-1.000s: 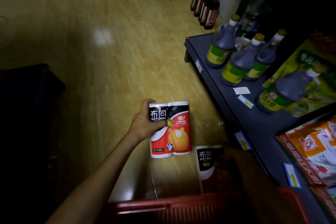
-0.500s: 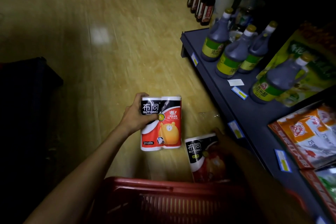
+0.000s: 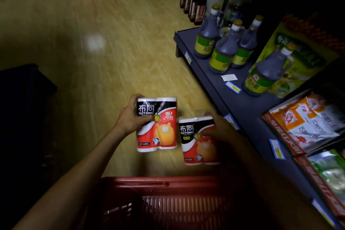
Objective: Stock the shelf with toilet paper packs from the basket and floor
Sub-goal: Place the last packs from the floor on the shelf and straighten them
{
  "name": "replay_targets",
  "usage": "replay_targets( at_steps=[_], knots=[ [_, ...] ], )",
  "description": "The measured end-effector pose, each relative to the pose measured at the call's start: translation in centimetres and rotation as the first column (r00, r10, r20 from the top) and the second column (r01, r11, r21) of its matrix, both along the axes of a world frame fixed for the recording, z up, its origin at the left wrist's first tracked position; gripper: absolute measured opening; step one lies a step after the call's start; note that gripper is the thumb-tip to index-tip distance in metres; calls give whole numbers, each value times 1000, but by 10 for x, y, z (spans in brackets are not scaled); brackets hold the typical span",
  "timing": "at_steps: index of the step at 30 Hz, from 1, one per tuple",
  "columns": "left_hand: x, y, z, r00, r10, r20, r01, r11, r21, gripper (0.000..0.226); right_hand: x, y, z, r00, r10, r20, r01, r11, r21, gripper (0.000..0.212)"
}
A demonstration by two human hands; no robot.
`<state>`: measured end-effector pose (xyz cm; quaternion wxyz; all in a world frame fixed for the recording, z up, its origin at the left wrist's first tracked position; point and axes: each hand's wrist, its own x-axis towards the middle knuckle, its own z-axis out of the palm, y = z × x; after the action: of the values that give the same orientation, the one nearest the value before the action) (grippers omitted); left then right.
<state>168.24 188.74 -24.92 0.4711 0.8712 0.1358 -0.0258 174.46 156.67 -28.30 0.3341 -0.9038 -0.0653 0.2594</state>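
Gripping one "BUTONG" "2rolls" pack each: left hand (image 3: 130,119) left pack (image 3: 156,125), right hand (image 3: 220,129) right pack (image 3: 197,142).

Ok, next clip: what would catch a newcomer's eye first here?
Two red-and-black toilet paper packs at centre, above the floor: the left hand grips the left pack, the right hand the right pack. Below them is the red basket; on the right, a dark shelf of vinegar bottles.
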Motion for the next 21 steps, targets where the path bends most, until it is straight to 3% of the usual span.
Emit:
replay_targets(
  at_steps=[9, 21],
  knots=[
    [6, 7, 20, 999, 16, 35, -15, 1000, -11, 73, 22, 10, 44, 972, -97, 216, 90, 995, 44, 68],
    [-2, 11, 74, 997, 41, 68, -40, 999, -18, 75, 16, 22, 100, 951, -162, 262, 125, 980, 154, 57]
  ],
)
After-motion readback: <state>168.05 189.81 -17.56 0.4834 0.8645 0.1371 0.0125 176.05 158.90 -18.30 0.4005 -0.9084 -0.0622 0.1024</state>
